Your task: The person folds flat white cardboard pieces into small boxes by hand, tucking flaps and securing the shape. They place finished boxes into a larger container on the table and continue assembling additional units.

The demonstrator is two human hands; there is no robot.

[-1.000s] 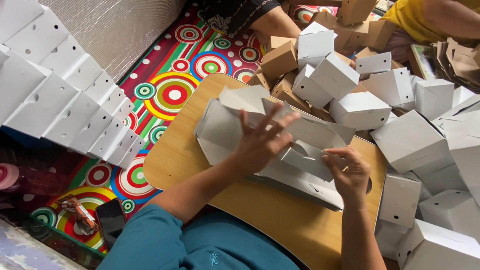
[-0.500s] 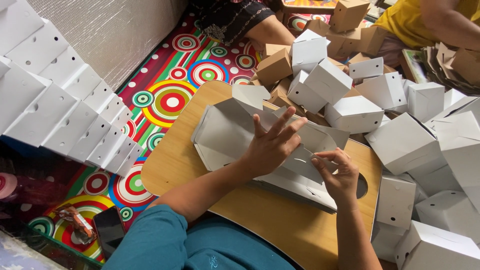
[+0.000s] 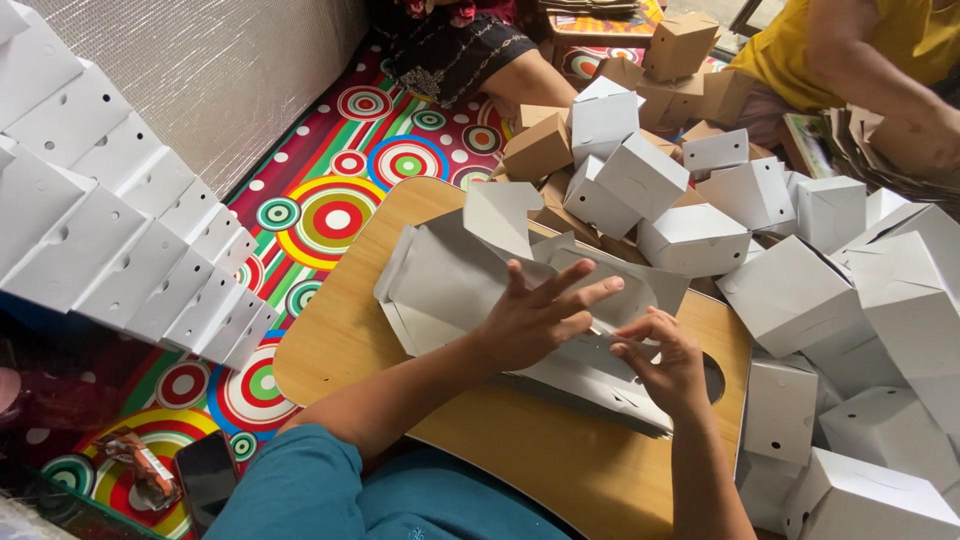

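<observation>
Grey cardboard blank point(image 3: 450, 275) lies under splayed left hand point(image 3: 535, 320); right hand point(image 3: 668, 360) pinches its edge.

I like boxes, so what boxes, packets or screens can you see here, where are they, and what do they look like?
Flat grey-white cardboard box blank: on the wooden board, under both hands.
Folded white cube boxes: heaped at the right.
Brown cardboard boxes: behind the heap.
Stacked white hole-punched box blanks: row at the left.
Dark phone screen: on the mat, blank.
Crumpled orange-brown wrapper: beside the phone.

Flat grey-white carton blank point(image 3: 470, 275) lies unfolded on the wooden bench point(image 3: 340, 340). Folded white boxes point(image 3: 790, 290) heaped at the bench's right; brown boxes point(image 3: 540, 148) beyond. Nested white cartons point(image 3: 110, 230) stacked left. Dark phone screen point(image 3: 205, 475) on the floor.
</observation>
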